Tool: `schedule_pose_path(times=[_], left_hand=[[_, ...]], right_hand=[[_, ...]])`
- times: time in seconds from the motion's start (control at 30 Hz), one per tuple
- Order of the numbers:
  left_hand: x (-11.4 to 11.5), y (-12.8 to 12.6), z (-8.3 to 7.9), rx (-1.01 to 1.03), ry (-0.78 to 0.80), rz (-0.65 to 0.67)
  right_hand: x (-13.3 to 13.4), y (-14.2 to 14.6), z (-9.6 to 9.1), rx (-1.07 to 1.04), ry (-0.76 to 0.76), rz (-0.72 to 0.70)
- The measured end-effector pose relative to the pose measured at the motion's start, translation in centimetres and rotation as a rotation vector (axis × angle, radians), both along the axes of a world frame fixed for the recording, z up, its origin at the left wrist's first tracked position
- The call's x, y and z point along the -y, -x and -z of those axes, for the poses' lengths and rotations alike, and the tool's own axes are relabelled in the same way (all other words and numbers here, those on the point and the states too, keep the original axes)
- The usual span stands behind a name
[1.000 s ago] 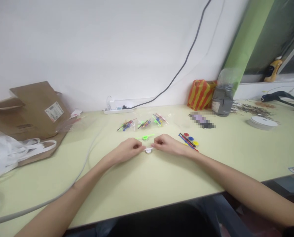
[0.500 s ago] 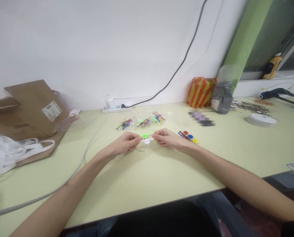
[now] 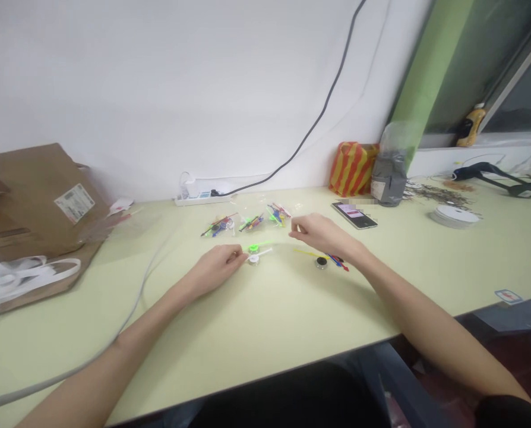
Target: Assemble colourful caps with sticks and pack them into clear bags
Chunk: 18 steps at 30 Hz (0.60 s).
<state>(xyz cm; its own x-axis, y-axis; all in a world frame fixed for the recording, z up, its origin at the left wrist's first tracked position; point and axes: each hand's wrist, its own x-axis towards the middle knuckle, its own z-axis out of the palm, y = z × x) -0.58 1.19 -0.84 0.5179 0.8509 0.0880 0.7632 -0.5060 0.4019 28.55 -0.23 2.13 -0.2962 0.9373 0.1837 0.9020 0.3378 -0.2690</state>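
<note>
My left hand rests on the pale yellow table, fingers pinched on a small white disc with a white stick. Just behind it lies a green disc on a green stick. My right hand hovers above the table to the right, fingers loosely curled, nothing visible in them. Below it lie a black disc, a yellow stick and red and blue sticks. Small clear bags of coloured parts lie further back.
A phone lies right of the bags. A power strip with a black cable sits by the wall. Cardboard box and white straps at left, striped bag, grey pouch and white tape roll at right. Grey cable crosses the table.
My right hand let go of the white disc piece and lifted away to the right. My left hand keeps hold of it. The camera turned slightly right.
</note>
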Motion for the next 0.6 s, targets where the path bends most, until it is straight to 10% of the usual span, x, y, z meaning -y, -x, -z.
schedule_pose_path(times=[0.3,0.6], left_hand=[[1.1,-1.1,-0.8,-0.035,-0.186,-0.066],[2.6,-1.9,-0.6,-0.080,-0.181,0.274]], right_hand=[[-0.1,-3.9,-1.7,0.079,0.833,-0.098],[0.8,1.9,0.7,-0.221,0.467,-0.507]])
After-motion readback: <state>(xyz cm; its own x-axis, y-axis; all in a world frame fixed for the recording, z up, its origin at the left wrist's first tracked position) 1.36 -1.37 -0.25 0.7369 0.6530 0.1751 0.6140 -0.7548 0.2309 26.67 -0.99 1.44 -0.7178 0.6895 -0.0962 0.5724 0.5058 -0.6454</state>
